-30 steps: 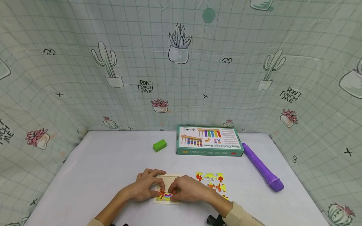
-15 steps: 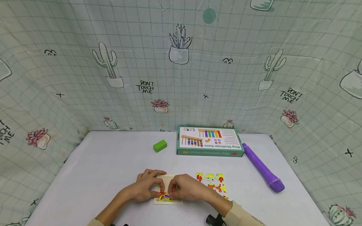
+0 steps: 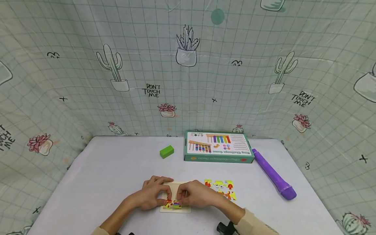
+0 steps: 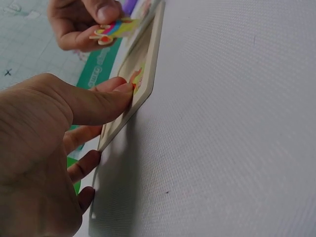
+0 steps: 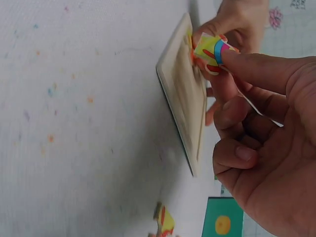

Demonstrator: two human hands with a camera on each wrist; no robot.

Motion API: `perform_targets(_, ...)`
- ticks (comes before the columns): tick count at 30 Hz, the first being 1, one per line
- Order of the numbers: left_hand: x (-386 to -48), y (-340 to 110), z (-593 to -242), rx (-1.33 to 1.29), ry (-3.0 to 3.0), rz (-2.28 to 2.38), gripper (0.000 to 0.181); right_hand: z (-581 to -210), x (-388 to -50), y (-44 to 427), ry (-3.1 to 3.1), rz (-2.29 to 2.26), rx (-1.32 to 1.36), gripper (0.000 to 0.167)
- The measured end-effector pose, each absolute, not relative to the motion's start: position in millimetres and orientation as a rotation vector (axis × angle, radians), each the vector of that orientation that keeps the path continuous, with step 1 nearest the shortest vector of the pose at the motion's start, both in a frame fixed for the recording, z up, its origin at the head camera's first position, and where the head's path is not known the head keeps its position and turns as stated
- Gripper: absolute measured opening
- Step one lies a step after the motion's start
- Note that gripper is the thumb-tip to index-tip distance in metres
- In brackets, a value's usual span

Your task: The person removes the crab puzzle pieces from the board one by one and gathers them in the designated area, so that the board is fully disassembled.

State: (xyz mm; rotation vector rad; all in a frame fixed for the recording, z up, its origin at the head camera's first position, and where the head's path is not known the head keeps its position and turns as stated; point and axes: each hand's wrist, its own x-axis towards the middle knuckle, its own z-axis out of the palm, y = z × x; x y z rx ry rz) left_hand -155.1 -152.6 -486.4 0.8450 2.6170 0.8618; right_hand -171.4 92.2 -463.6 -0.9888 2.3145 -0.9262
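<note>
A shallow wooden puzzle tray [image 3: 182,211] lies near the table's front. My left hand [image 3: 152,194] pinches a yellow and orange puzzle piece [image 3: 168,206] in the tray's near left corner, its other fingers along the tray's outer edge. Between the thumb and index finger of my right hand [image 3: 197,194] is a second puzzle piece [image 5: 210,49], yellow with a rainbow band. In the left wrist view that rainbow piece [image 4: 118,29] is held above the tray, apart from the first piece. The first piece is partly hidden by my left fingers.
Several loose puzzle pieces [image 3: 230,186] lie to the tray's right, some behind my right arm. Farther back are a green block [image 3: 166,152] and a ring game box [image 3: 218,147]. A purple microphone-shaped stick [image 3: 273,174] lies at the right.
My right hand has shifted slightly right with the rainbow piece, which now tilts and has a gap from the corner piece. My left hand has stayed in place.
</note>
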Motion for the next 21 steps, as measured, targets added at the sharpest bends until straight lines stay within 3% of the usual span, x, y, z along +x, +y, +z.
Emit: perform_targets(21, -153.6, -151.7, -484.9, 0.861, 2.636, 0.832, 0.019, -459.1, -167.9, 188.4, 2.315, -0.891, -0.782, 0.006)
